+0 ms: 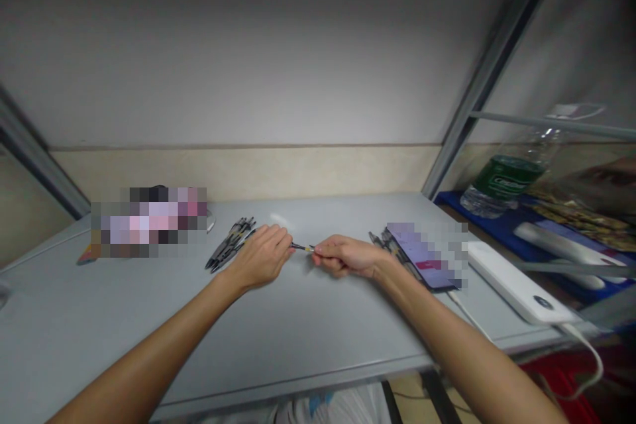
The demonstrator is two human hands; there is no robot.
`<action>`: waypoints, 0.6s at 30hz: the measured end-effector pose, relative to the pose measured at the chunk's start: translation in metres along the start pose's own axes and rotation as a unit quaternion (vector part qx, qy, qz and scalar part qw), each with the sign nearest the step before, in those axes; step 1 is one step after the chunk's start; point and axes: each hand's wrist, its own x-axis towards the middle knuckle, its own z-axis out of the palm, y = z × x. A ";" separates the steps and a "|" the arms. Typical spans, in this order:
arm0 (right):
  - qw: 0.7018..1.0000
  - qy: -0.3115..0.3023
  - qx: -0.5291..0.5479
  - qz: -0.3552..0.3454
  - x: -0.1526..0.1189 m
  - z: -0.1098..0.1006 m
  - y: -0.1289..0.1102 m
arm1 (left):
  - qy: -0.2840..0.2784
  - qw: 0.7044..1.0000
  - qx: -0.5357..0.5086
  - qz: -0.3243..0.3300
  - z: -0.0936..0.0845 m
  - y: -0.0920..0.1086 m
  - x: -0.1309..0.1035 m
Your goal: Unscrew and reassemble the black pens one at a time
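Observation:
Both of my hands hold one thin dark pen (301,248) above the middle of the grey desk. My left hand (265,253) is wrapped round its left part, knuckles up. The fingertips of my right hand (342,256) pinch its right end, where a small yellowish part shows. Just left of my left hand lies a bunch of several dark pens (226,248). More dark pens (381,240) lie beyond my right hand, partly hidden by a phone (417,255).
On the right of the desk (278,344) are a white power bank (517,285) and its cable. A bottle with a green label (509,175) lies tilted behind metal bars. A blurred pinkish object (149,222) sits at the back left.

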 end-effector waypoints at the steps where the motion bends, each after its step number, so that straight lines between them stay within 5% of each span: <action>1: 1.000 0.004 -0.002 -0.004 0.001 0.001 0.001 | -0.001 1.000 -0.009 0.004 0.004 -0.001 -0.001; 6: 0.979 0.082 -0.177 -0.056 0.002 0.008 0.002 | -0.013 0.998 -0.059 0.000 0.019 -0.005 -0.006; 10: 0.870 0.173 -0.436 -0.155 0.002 0.009 0.000 | -0.032 0.991 -0.126 -0.034 0.022 -0.005 -0.007; 14: 0.747 0.221 -0.586 -0.225 0.002 0.004 0.003 | -0.064 0.971 -0.209 -0.097 0.021 -0.001 -0.003; 16: 0.720 0.234 -0.605 -0.246 0.001 0.001 0.005 | -0.057 0.959 -0.252 -0.114 0.019 0.000 -0.001; 18: 0.730 0.253 -0.578 -0.263 0.000 0.000 0.006 | -0.017 0.950 -0.287 -0.124 0.016 -0.001 0.001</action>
